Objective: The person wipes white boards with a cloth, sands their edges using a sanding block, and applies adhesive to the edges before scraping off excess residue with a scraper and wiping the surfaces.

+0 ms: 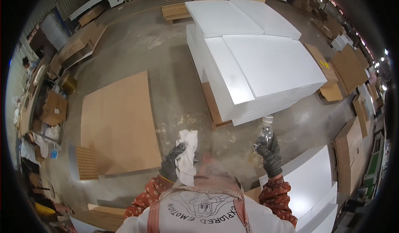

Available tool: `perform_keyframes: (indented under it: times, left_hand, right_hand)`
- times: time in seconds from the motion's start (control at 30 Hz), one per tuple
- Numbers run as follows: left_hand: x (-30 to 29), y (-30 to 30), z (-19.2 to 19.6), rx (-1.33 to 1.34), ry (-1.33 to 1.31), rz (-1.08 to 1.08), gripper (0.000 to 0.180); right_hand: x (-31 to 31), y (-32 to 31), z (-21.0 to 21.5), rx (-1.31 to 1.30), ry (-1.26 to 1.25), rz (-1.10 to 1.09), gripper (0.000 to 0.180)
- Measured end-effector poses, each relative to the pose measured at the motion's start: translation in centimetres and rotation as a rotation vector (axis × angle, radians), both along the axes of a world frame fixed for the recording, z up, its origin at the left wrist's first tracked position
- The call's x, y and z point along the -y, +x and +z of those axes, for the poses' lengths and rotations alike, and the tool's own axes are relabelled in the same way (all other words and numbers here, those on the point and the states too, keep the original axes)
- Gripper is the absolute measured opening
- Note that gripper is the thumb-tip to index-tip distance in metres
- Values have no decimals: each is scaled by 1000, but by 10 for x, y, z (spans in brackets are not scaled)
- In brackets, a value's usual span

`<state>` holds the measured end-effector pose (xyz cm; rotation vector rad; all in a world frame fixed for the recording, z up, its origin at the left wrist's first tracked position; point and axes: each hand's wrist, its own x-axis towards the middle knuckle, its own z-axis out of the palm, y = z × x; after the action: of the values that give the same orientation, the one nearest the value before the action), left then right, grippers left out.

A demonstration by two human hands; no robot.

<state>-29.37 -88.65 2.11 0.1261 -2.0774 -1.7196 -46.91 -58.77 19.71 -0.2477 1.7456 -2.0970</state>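
A dark knit work glove covers my left hand (pixel 169 163), which is closed on a crumpled white cloth (pixel 188 156) that hangs down in front of me. My right hand (pixel 271 156), gloved the same way, grips a clear plastic bottle (pixel 267 127) by its body, with the white cap pointing up and away. Both hands are raised in front of my torso, well apart from each other. Beyond my right hand stands a large stack of white panels (pixel 274 62). More white panels (pixel 307 183) lie close by on my right.
A flat brown board (pixel 118 125) lies to the left, beside a small perforated block (pixel 86 163). Cardboard pieces (pixel 349 69) and boxes line the right side. A cluttered bench with a carton (pixel 54 107) runs along the left. Grey concrete floor (pixel 141 46) shows between them.
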Motion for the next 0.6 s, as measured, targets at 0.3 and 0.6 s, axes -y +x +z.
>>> perform_keyframes:
  times: [0.3,0.6]
  left_hand:
    - [134,-112,102,170,1283,256,34]
    - [309,-229,120,252,928,489,49]
  right_hand:
    - [145,-229,-66,-226,99,-111,62]
    - [287,-353,-46,-76,232,-19,81]
